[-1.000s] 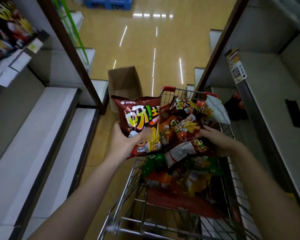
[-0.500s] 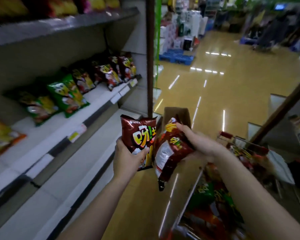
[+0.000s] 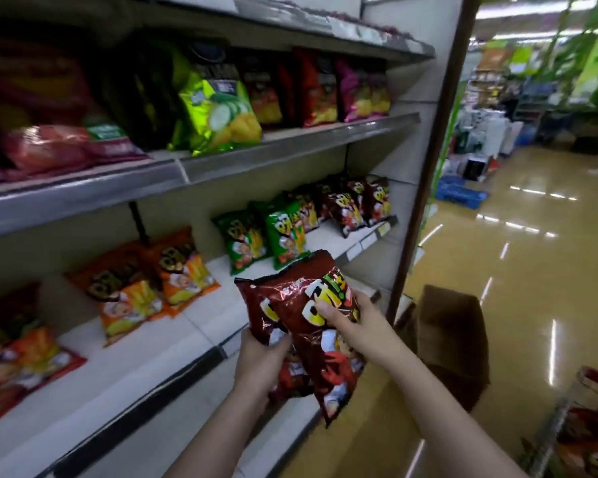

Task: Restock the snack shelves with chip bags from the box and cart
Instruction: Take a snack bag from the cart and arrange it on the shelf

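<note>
Camera count: one head-worn wide-angle view is recording.
Facing: it is looking forward and down, angled left toward the snack shelves (image 3: 290,139).
Nearness: it is sitting close, with both forearms reaching in from the bottom edge.
Right side: the aisle floor (image 3: 532,270) is receding into the distance.

L hand (image 3: 259,360) & R hand (image 3: 351,326) both raised, fingers curled, gripping.
</note>
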The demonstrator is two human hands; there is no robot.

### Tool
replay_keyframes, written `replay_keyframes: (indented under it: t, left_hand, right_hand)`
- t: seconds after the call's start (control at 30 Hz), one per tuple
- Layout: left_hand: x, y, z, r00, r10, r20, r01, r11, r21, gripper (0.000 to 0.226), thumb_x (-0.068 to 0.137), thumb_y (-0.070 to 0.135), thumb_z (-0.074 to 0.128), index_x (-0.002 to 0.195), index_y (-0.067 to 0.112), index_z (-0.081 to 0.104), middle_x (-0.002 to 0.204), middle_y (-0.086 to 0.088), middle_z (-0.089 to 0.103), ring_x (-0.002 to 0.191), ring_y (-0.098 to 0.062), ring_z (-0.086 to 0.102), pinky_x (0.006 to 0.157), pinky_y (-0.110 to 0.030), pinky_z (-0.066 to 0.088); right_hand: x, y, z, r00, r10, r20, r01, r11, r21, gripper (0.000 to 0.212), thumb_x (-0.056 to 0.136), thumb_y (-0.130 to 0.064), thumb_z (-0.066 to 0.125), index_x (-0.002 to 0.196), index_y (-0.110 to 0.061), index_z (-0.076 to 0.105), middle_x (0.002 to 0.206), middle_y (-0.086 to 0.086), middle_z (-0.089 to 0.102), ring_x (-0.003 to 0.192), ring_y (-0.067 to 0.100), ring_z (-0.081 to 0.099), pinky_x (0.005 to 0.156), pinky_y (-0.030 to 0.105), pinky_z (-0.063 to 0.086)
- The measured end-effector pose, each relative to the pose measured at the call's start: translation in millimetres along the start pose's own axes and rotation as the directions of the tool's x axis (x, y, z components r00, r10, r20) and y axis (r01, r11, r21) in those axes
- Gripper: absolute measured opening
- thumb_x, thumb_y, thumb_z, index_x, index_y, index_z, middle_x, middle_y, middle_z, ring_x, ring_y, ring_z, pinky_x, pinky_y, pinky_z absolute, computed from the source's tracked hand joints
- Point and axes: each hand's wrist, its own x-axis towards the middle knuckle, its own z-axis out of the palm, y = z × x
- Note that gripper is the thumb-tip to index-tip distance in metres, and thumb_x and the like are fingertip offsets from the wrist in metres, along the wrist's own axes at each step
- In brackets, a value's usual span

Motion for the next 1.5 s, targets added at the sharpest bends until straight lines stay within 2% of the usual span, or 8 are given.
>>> replay_keyframes:
  t: [0.17, 0.5, 0.67, 0.8, 0.93, 1.07, 1.2, 1.5]
  left_hand:
    - [5, 2, -40, 1.000, -0.030, -0.005, 0.029, 0.993, -0.114, 0.081, 0.050, 0.062, 0.078, 0.117, 0.022, 0.056, 0.105, 0.002, 0.071, 0.091, -0.019, 0.070, 0.085, -0.044, 0.057]
    - [57, 11, -66, 0.999, 0.027, -0.037, -0.034, 0.979, -0.202, 0.075, 0.063, 0.040, 0.086, 0.125, 0.020, 0.050, 0.109, 0.004, 0.066, 0.093, -0.014, 0.065, 0.083, -0.034, 0.051]
    - [109, 18, -49, 0.997, 0.071, 0.010, -0.068, 0.983, -0.173, 0.089, 0.056, 0.041, 0.086, 0.132, 0.018, 0.046, 0.116, 0.005, 0.062, 0.100, -0.015, 0.059, 0.094, -0.037, 0.046]
    - [161, 42, -6, 0.992, 0.113, 0.050, -0.103, 0.981, -0.167, 0.086, 0.068, 0.038, 0.083, 0.139, 0.023, 0.037, 0.119, 0.009, 0.054, 0.107, -0.015, 0.051, 0.102, -0.036, 0.039]
    - [212, 63, 44, 0.984, 0.116, 0.135, -0.100, 0.988, -0.118, 0.084, 0.061, 0.045, 0.082, 0.133, 0.028, 0.041, 0.118, 0.010, 0.060, 0.109, -0.015, 0.058, 0.103, -0.039, 0.043]
    - [257, 77, 82, 0.984, 0.084, 0.156, -0.077, 0.996, -0.052, 0.086, 0.059, 0.054, 0.077, 0.133, 0.026, 0.042, 0.124, 0.007, 0.059, 0.108, -0.017, 0.058, 0.098, -0.036, 0.046]
    - [290, 80, 106, 0.985, 0.016, 0.170, -0.015, 1.000, -0.007, 0.085, 0.076, 0.045, 0.075, 0.145, 0.022, 0.030, 0.137, -0.003, 0.051, 0.116, -0.025, 0.053, 0.089, -0.034, 0.042]
    - [314, 71, 116, 0.962, 0.002, 0.274, -0.014, 0.999, 0.042, 0.099, 0.062, 0.049, 0.079, 0.146, 0.026, 0.032, 0.139, -0.003, 0.052, 0.120, -0.026, 0.055, 0.099, -0.042, 0.044]
  right_hand:
    - [-5, -20, 40, 0.997, 0.026, 0.069, -0.034, 0.992, 0.119, 0.079, 0.058, -0.084, 0.050, 0.117, -0.032, 0.040, 0.111, -0.010, 0.062, 0.099, 0.009, 0.061, 0.089, 0.029, 0.048]
    - [57, -16, 51, 0.982, 0.107, 0.155, -0.160, 0.907, 0.389, 0.072, 0.074, -0.070, 0.054, 0.126, -0.025, 0.034, 0.105, -0.005, 0.065, 0.086, 0.007, 0.067, 0.059, 0.018, 0.047]
    - [131, 16, 48, 0.978, 0.173, 0.116, -0.207, 0.875, 0.438, 0.087, 0.073, -0.071, 0.057, 0.137, -0.018, 0.033, 0.104, -0.001, 0.063, 0.091, 0.017, 0.065, 0.077, 0.032, 0.052]
    - [199, 37, 29, 0.980, 0.181, 0.082, -0.198, 0.877, 0.438, 0.084, 0.080, -0.064, 0.058, 0.141, -0.013, 0.031, 0.100, -0.001, 0.062, 0.084, 0.014, 0.065, 0.066, 0.026, 0.050]
    - [273, 53, 4, 0.979, 0.204, 0.022, -0.191, 0.864, 0.466, 0.098, 0.071, -0.076, 0.062, 0.142, -0.015, 0.033, 0.122, 0.006, 0.061, 0.100, 0.021, 0.065, 0.088, 0.034, 0.052]
    - [330, 58, -29, 0.967, 0.246, -0.065, -0.186, 0.857, 0.481, 0.072, 0.078, -0.068, 0.063, 0.126, -0.019, 0.044, 0.105, 0.002, 0.064, 0.091, 0.019, 0.064, 0.092, 0.036, 0.050]
    - [377, 69, -52, 0.921, 0.342, -0.185, -0.246, 0.881, 0.403, 0.119, 0.054, -0.088, 0.066, 0.141, -0.014, 0.031, 0.131, 0.010, 0.055, 0.117, 0.032, 0.058, 0.102, 0.049, 0.047]
    - [415, 74, -58, 0.882, 0.255, -0.396, -0.151, 0.950, 0.274, 0.080, 0.078, -0.061, 0.067, 0.132, -0.010, 0.036, 0.125, 0.008, 0.057, 0.114, 0.026, 0.059, 0.097, 0.047, 0.051]
